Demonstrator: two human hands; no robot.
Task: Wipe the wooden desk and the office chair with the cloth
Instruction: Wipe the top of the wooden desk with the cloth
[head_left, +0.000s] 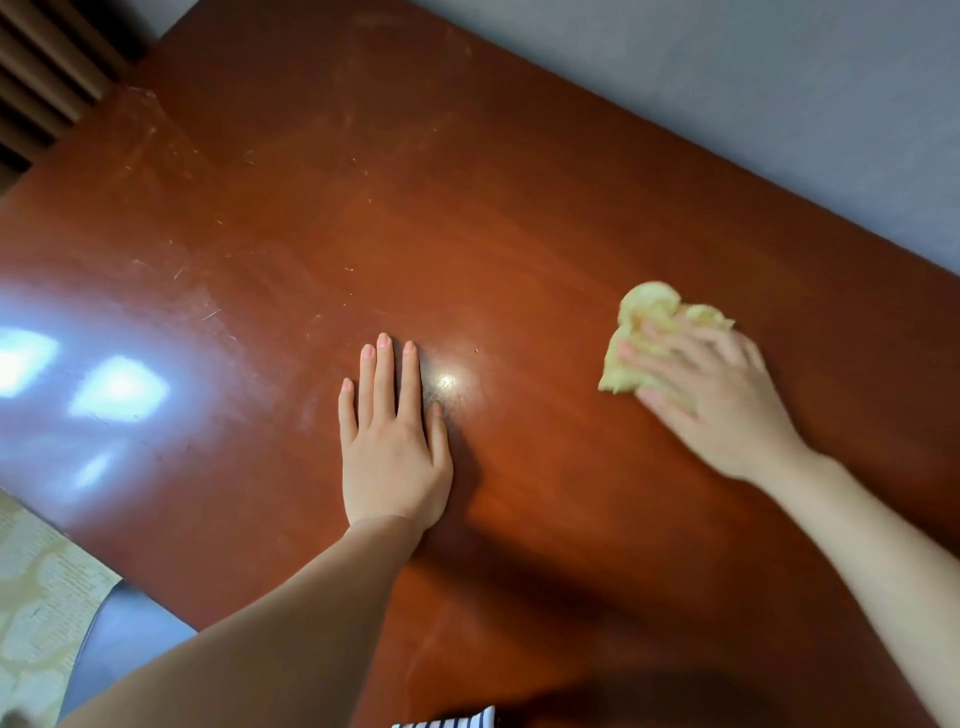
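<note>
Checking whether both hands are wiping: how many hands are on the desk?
2. The left hand lies flat on the wooden desk; the right hand presses the yellow cloth farther right.

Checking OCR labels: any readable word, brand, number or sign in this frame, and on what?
None: no text shows anywhere.
The wooden desk, yellow cloth, wall and striped fabric at the bottom edge carry no lettering.

The cloth pressed under the right hand looks soft, matt and crumpled. Around that hand the wooden desk is smooth, glossy varnish, with fine scratches and glare far to its left. The wall beyond is matt.
</note>
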